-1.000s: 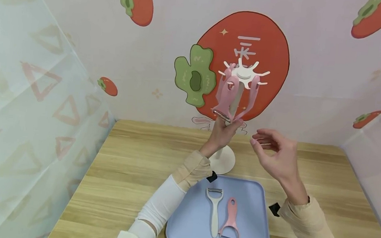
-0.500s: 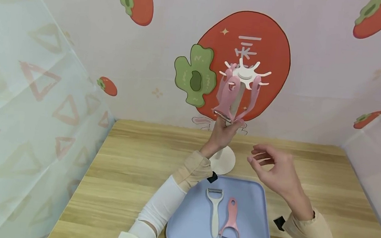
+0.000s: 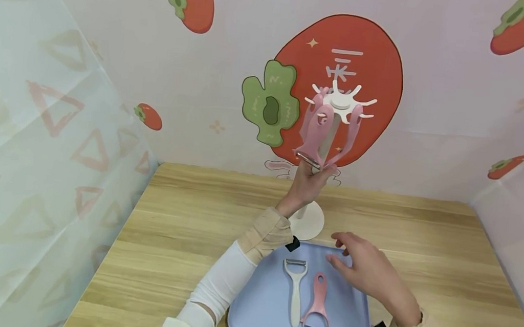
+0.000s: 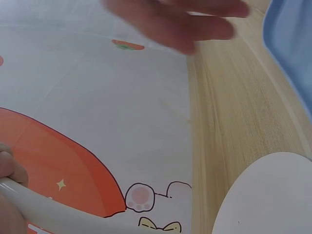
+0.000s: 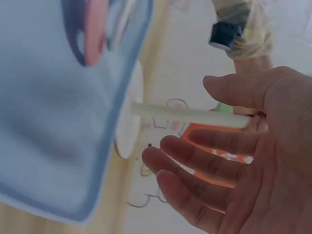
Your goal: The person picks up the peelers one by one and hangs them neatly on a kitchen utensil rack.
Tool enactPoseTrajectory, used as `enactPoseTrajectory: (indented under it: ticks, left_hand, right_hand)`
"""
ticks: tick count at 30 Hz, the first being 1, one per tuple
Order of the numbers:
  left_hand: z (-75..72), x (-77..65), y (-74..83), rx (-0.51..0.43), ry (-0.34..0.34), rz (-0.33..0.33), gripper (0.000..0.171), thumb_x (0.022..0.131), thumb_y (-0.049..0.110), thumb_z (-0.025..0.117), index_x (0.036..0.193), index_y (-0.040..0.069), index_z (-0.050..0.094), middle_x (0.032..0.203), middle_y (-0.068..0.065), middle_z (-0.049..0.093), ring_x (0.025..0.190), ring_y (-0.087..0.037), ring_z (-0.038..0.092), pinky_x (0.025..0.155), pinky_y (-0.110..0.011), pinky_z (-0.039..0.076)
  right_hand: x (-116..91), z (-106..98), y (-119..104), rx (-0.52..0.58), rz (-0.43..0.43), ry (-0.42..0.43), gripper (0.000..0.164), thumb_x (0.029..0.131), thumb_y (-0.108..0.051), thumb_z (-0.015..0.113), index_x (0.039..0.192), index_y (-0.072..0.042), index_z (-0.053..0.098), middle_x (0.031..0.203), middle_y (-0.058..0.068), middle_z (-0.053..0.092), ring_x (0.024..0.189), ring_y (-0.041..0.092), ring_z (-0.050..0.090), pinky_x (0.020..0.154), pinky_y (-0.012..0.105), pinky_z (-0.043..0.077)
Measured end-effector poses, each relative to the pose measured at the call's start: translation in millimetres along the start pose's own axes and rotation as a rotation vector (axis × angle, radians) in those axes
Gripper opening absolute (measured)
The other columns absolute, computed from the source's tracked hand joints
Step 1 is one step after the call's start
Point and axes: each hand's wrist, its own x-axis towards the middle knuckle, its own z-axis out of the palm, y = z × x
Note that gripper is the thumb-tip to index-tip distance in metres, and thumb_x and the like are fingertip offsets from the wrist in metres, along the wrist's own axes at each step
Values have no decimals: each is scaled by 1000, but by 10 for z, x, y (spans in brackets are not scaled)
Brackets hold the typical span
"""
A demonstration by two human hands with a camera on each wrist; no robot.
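Observation:
My left hand (image 3: 307, 187) grips the post of a white utensil stand (image 3: 340, 104) that has hooks around its top. Pink peelers hang from several hooks, the front one (image 3: 318, 134) with its metal blade just above that hand. My right hand (image 3: 366, 269) hovers over the tray's back right, its fingers loosely spread and holding nothing, as the right wrist view also shows. Below and left of it, a pink peeler (image 3: 319, 294) lies with its blade toward me. Beside that lies a white peeler (image 3: 296, 294), blade end away from me.
Both loose peelers lie in a blue tray (image 3: 252, 309) at the front of the wooden table (image 3: 183, 229). The stand's round white base (image 3: 312, 223) sits just behind the tray. A printed backdrop (image 3: 438, 95) rises at the table's back edge, with sheets on both sides.
My right hand has come down and toward me, from beside the stand to over the tray, its fingers opening out. My left hand stays on the stand's post.

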Motion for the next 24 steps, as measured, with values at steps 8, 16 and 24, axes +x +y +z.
enactPoseTrajectory:
  ticks: [8,16,24]
  left_hand:
    - [-2,0,8,6,-2,-3,45,98,3,59,141,-1,46,56,2,39,45,-14,34,47,-28,30]
    - [-3,11,5,-28,-8,19,50,98,-1,58,145,0,42,53,1,37,44,-15,34,47,-28,31]
    - [2,8,10,-3,-7,7,54,97,1,59,147,1,40,56,0,35,45,-15,32,47,-28,28]
  right_hand:
    - [-82,228,-15,10,28,-49,44,89,-28,77,125,-5,69,99,0,69,85,14,65,68,35,53]
    - [-151,371,-61,1,88,-106,45,88,-36,78,121,-7,69,103,3,65,84,13,60,74,38,54]
    - [-240,435,-130,8,252,-243,62,90,-53,71,130,-7,61,120,13,68,97,24,68,77,51,56]
